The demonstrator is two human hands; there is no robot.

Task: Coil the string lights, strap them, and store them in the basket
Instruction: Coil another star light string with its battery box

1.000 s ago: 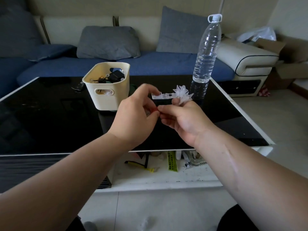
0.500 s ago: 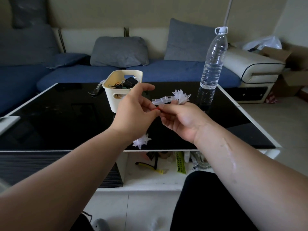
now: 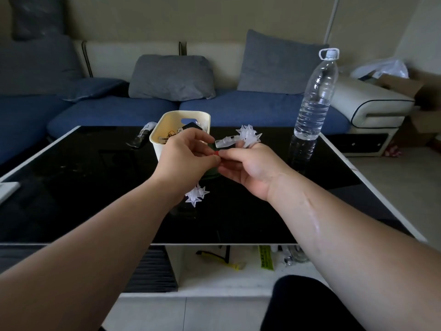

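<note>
both hands meet above a black glass table (image 3: 71,187). the left hand (image 3: 188,161) and right hand (image 3: 253,167) pinch a small red piece (image 3: 216,152) between their fingertips. the right hand also holds the string lights (image 3: 248,137); a clear spiky star and a clear plastic tube stick out above its fingers. another star light (image 3: 196,195) hangs below the left hand. behind them a cream basket (image 3: 183,113) holds dark bits, and a water bottle (image 3: 315,101) stands to the right, before a blue sofa (image 3: 238,111).

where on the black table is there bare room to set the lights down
Widest bare glass: the left half of the table, between the white object at the edge and the basket. Also the near right corner, this side of the water bottle. Crowded: the centre, where the left hand and right hand pinch the string lights before the basket.
</note>
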